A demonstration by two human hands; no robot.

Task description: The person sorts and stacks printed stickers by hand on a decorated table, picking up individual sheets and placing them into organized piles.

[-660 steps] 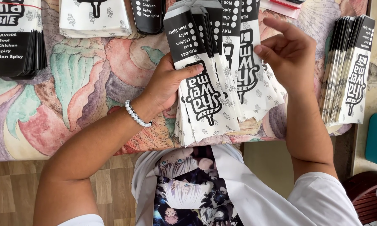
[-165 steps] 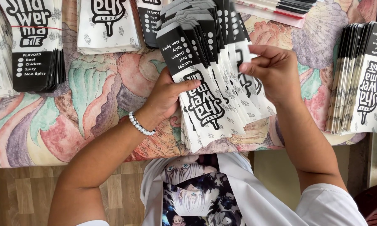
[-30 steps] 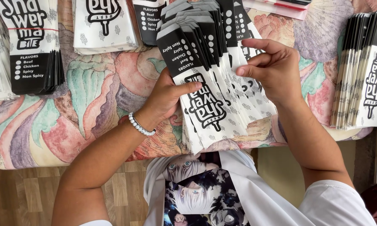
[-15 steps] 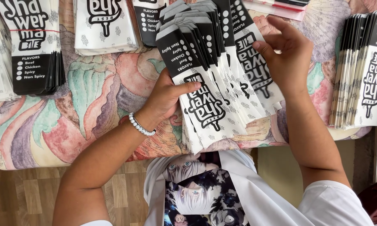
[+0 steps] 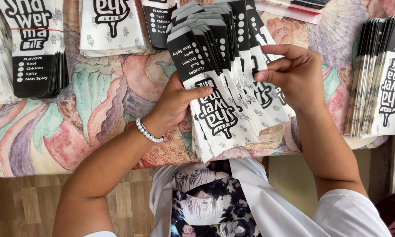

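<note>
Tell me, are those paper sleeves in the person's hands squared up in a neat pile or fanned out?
Fanned out. The paper sleeves overlap in steps under the left hand, each black end showing; the right hand pinches one.

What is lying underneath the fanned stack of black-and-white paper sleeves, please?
The fanned sleeves rest on the flowered tablecloth, which shows all around them. The left hand and right hand hold them; anything directly beneath is covered.
</note>
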